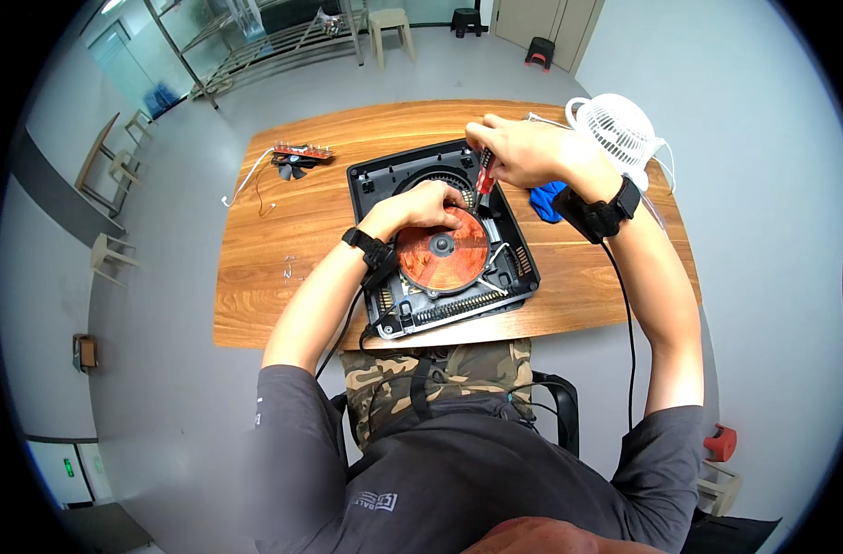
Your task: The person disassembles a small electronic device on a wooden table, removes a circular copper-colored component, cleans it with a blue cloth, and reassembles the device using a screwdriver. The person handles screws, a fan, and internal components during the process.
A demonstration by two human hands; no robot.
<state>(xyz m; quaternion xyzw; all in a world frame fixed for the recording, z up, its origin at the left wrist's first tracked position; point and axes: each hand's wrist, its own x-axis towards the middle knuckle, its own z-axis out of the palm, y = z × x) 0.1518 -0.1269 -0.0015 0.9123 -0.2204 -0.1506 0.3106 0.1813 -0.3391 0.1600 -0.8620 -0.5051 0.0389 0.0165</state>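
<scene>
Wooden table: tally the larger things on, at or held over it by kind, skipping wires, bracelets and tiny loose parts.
Open black housing: 1
Copper-coloured disc: 1
Red-handled tool: 1
White fan: 1
Circuit board: 1
Small black fan: 1
Blue item, kind unclear: 1
Total: 7

Through the head camera I see a copper-orange coil (431, 271), streaked with darker red-brown, around a dark grey hub (442, 245). The casing (394, 168) about it is black; the screwdriver (485, 173) is red and black. I make out warm brown wood grain striping the worktop (578, 288), a white fan (621, 126), a bright blue cloth (545, 202) and an orange-brown circuit board (303, 151). My view also gives me a charcoal T-shirt (495, 471) with pale print, camouflage trousers (375, 379) in green, tan and brown, black wristbands (622, 205) and a grey floor (181, 342).
</scene>
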